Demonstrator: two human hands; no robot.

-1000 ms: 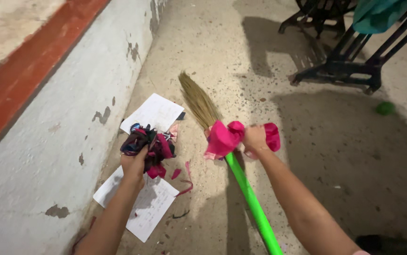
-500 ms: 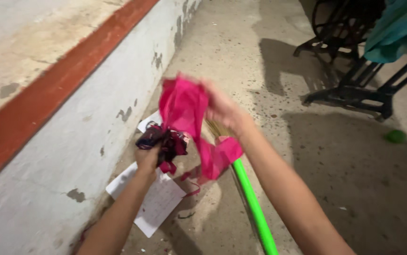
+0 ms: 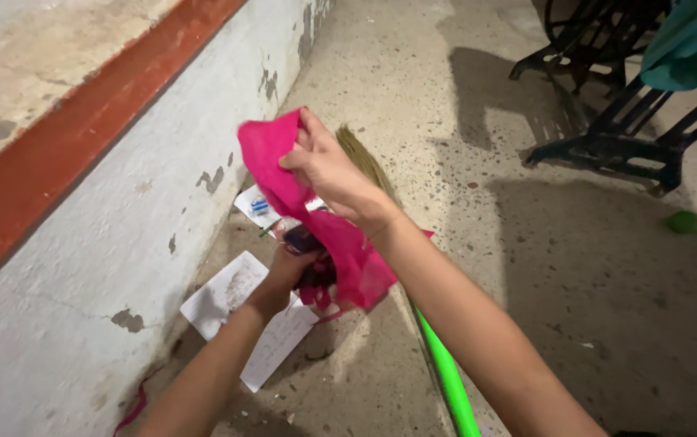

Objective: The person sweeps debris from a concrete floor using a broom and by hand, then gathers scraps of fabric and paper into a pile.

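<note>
Pinching pink cloth (image 3: 284, 174), right hand (image 3: 328, 166) fingers clamped; left hand (image 3: 288, 271) gripped dark scraps (partly hidden). Scraps could've spilled w/ loose grip.

A bright pink cloth (image 3: 284, 166) hangs over a broom with a neon green handle (image 3: 446, 380) and tan straw bristles (image 3: 365, 158). White sheets of paper (image 3: 235, 295) lie on a grey speckled concrete floor (image 3: 527, 267). The off-white wall (image 3: 81, 267) shows grey chipped patches and a brick-red band (image 3: 65, 150); a teal cloth (image 3: 688, 40) drapes a black metal frame (image 3: 607, 137).
</note>
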